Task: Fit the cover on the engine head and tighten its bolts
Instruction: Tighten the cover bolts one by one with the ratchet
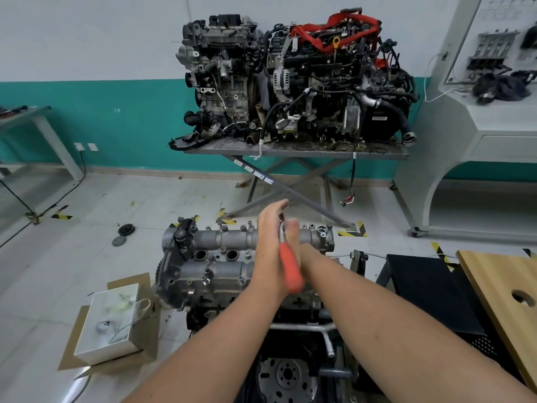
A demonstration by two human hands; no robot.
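The grey aluminium cover is seen seated on top of the engine head, which is mounted on a stand low in the middle of the view. Bolts are seen standing along the cover's near and far edges. Above the right half of the cover, an orange-handled ratchet wrench is held between the two palms. The left hand is kept flat with its fingers stretched out, pressed against the handle from the left. The right hand is blurred and mostly hidden behind the tool, so its grip cannot be told with certainty. The wrench's metal head is pointed toward the far edge of the cover.

Left of the cover, a white box is set on flattened cardboard on the floor. Right of it, a wooden board with a round hole is seen. Beyond the cover, two engines are placed on a scissor-leg table; small stickers are borne by one leg, but no writing can be read.
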